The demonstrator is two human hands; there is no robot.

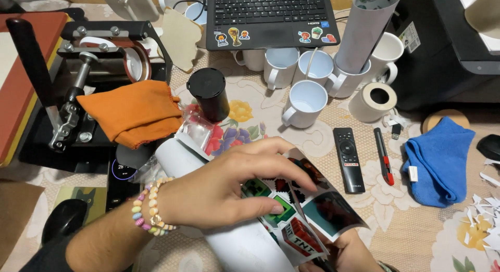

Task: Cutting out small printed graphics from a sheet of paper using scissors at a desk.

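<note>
My left hand [229,183], with a bead bracelet on the wrist, lies over a white mug [234,246] and presses a printed, colourful paper sheet [307,209] against it. My right hand [349,254] is at the bottom edge, partly hidden under the sheet, gripping its lower end. The sheet curls up away from the mug on the right side.
A mug heat press [88,79] with an orange cloth [133,110] stands at the left. A black cylinder [209,92], several white mugs [304,102], a tape roll [374,101], a remote [347,158], a red cutter [384,156], a blue cloth [440,162] and a laptop [271,16] lie beyond.
</note>
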